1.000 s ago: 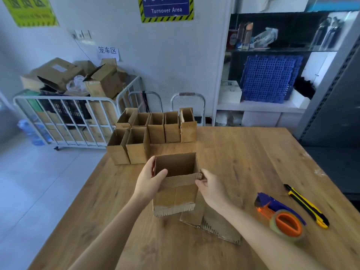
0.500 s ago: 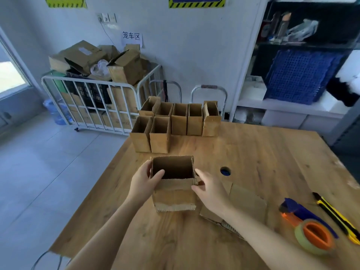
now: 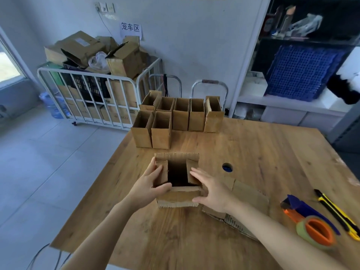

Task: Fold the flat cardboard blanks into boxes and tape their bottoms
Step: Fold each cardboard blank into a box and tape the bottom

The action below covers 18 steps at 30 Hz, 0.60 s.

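Observation:
An open cardboard box [image 3: 178,197] stands on the wooden table [image 3: 263,152] in front of me. Its two side flaps are folded inward over the dark opening, while the far flap stands up. My left hand [image 3: 150,184] presses the left flap with straight fingers, its thumb lying along the near edge. My right hand [image 3: 212,190] presses the right flap with straight fingers, thumb against the near wall. A stack of flat cardboard blanks [image 3: 247,197] lies under my right forearm.
Several folded boxes [image 3: 161,131] stand in two rows at the table's far left. An orange tape dispenser [image 3: 315,228] and a yellow utility knife [image 3: 337,211] lie at the right. A round hole [image 3: 227,167] is in the tabletop. A white cage cart [image 3: 93,84] holds cartons beyond.
Both hands moved from the box's outer sides onto its top, and the two side flaps now lie folded inward. My view has tilted down and left.

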Motion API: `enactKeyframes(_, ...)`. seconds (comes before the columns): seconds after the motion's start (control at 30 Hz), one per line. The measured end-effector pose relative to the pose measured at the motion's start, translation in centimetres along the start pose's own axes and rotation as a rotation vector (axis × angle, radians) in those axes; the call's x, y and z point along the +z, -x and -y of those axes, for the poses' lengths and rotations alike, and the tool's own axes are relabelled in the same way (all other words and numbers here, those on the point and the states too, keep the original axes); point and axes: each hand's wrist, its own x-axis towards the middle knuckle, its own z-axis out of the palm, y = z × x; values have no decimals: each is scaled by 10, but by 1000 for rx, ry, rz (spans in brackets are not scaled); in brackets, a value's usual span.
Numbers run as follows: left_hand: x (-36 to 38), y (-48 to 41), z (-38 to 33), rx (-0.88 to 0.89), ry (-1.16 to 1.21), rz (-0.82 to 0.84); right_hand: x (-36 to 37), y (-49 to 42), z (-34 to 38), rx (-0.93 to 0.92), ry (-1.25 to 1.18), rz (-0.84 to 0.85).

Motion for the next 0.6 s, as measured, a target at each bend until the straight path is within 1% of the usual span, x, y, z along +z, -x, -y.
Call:
enactKeyframes(0.1,0,3,10,52,-176,17,1,-4,-5,-4,43,27)
enactKeyframes(0.17,3,6,15,79,-220,3,0,-5,-6,-19,67,51)
enactKeyframes(0.27,0,8,16,120,-196,25,1,-5,-9,-30,32,39)
enactKeyframes(0.37,-9,7,16,104,-104,44,2,-6,-9,2,-133,-19)
enactKeyframes(0.43,-11,5,14,85,-78,-25,1,-7,-4,81,-296,-112)
enactKeyframes(0.47,-10,3,13,83,-60,-103,1,-9,-1,126,-343,-165)
enactKeyframes(0.53,-6,0,8,93,-59,-261,2,-13,5,177,-305,-256)
enactKeyframes(0.6,-2,-2,1,82,-106,-344,4,-17,11,211,-207,-317)
